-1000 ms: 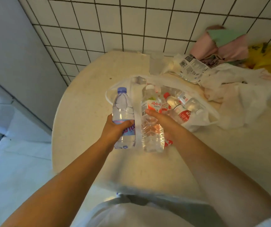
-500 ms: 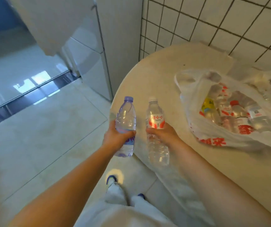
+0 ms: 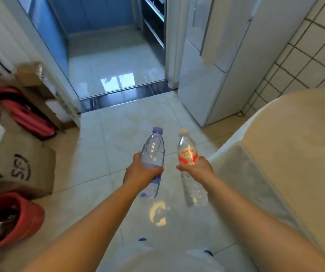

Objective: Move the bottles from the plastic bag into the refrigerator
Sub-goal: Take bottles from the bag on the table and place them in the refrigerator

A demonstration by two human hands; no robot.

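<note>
My left hand (image 3: pixel 141 173) grips a clear bottle with a purple cap (image 3: pixel 153 148) around its middle, held upright over the floor. Beside it, my right hand (image 3: pixel 199 169) grips a clear bottle with a white cap and red label (image 3: pixel 187 152), tilted slightly with its base toward me. The white refrigerator (image 3: pixel 210 61) stands ahead on the right against the tiled wall, its doors closed. The plastic bag is out of view.
The round beige table (image 3: pixel 295 138) fills the right side, its edge close to my right arm. Cardboard boxes (image 3: pixel 22 167), a red bag (image 3: pixel 28 118) and a red basin (image 3: pixel 8 218) line the left. A doorway with a dark threshold (image 3: pixel 126 95) lies ahead.
Both bottles were lifted out of the bag and carried off the table. My view has swung left, away from the table and bag, toward the doorway and the refrigerator.
</note>
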